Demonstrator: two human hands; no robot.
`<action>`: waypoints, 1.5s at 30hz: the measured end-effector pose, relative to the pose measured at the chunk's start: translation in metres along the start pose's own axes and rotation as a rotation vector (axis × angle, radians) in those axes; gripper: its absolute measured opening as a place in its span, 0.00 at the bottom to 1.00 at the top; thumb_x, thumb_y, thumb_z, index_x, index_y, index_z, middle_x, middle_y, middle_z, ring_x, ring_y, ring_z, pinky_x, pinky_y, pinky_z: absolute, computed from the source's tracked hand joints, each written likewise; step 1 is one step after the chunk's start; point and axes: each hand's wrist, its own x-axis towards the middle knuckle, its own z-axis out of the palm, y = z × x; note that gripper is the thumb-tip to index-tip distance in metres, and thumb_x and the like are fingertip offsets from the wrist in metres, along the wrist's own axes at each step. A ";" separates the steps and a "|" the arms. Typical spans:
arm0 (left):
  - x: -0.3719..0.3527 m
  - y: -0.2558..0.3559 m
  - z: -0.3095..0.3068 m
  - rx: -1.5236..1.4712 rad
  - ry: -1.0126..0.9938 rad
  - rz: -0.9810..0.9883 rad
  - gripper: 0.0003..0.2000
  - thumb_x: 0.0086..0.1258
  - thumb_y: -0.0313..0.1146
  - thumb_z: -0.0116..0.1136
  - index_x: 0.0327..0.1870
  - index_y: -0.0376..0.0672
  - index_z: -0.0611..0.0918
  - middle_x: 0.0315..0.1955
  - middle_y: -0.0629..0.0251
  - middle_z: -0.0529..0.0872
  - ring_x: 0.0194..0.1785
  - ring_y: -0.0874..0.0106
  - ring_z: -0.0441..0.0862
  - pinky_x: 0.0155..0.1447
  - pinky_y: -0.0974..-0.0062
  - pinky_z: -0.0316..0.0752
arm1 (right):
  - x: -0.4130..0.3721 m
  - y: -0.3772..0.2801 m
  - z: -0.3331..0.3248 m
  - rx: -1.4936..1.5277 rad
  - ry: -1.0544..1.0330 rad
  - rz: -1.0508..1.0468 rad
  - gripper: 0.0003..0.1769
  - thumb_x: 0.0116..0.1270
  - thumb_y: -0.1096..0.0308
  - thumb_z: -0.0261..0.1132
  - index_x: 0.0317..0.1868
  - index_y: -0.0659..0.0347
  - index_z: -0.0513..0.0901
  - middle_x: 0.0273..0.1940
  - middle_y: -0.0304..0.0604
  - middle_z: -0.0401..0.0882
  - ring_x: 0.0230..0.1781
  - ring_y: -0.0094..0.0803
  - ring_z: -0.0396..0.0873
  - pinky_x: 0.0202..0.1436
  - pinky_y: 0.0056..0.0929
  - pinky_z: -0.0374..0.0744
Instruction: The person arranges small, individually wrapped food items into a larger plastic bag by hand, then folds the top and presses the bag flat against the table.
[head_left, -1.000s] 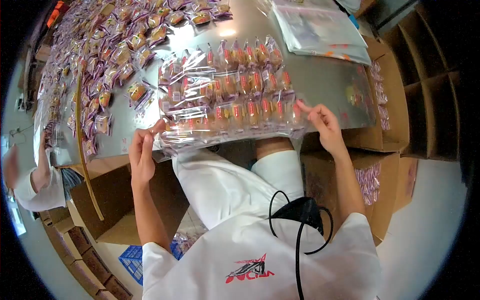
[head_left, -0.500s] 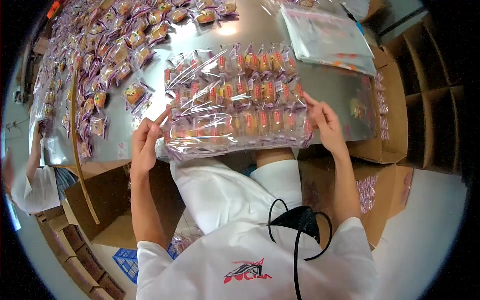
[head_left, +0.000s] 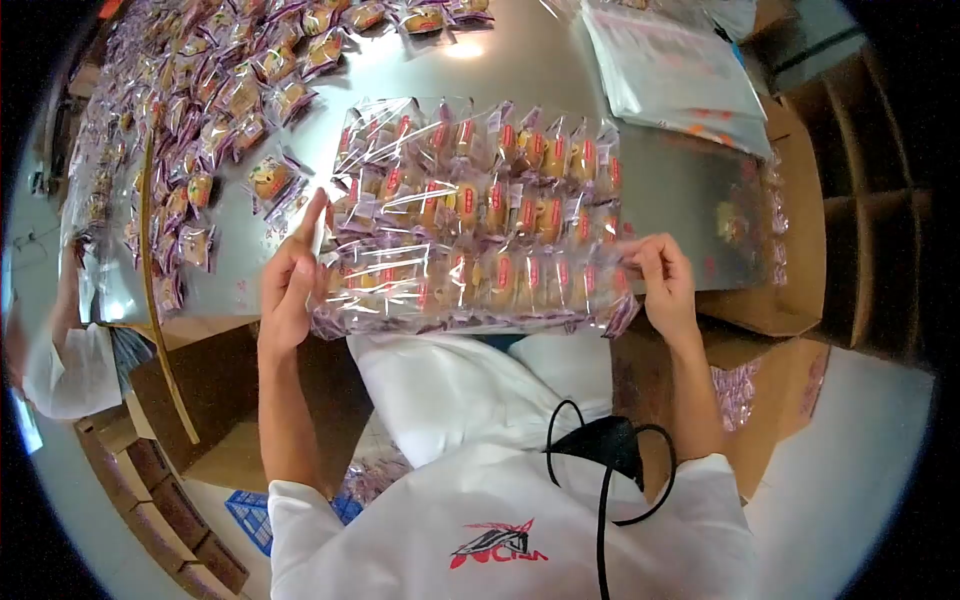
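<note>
A large clear plastic bag (head_left: pixel 470 215) holds three rows of small wrapped cakes with red labels and purple wrapper ends. It lies at the near edge of the metal table, its close side overhanging above my lap. My left hand (head_left: pixel 290 290) grips the bag's left edge, index finger stretched along the side and thumb near the front corner. On the opposite edge, my right hand (head_left: pixel 664 285) pinches the plastic between thumb and fingers. One loose wrapped cake (head_left: pixel 270 178) rests on the table just beyond my left hand.
Many loose wrapped cakes (head_left: pixel 215 125) cover the table's left side. A stack of flat clear bags (head_left: pixel 675 75) lies at the back right. Open cardboard boxes (head_left: pixel 800 225) stand right and below. Another person's sleeve (head_left: pixel 75 370) shows at far left, near a wooden strip (head_left: pixel 150 220).
The filled bag has come slightly nearer to me, its front edge lower over my lap. My right hand has shifted down along the bag's right edge.
</note>
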 end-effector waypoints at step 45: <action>-0.099 -0.006 0.069 -0.159 0.537 -0.512 0.08 0.76 0.29 0.72 0.46 0.33 0.92 0.35 0.68 0.92 0.31 0.86 0.77 0.37 0.85 0.69 | -0.070 0.029 -0.005 0.470 0.186 0.689 0.13 0.80 0.64 0.69 0.47 0.68 0.89 0.42 0.37 0.89 0.39 0.20 0.82 0.44 0.23 0.81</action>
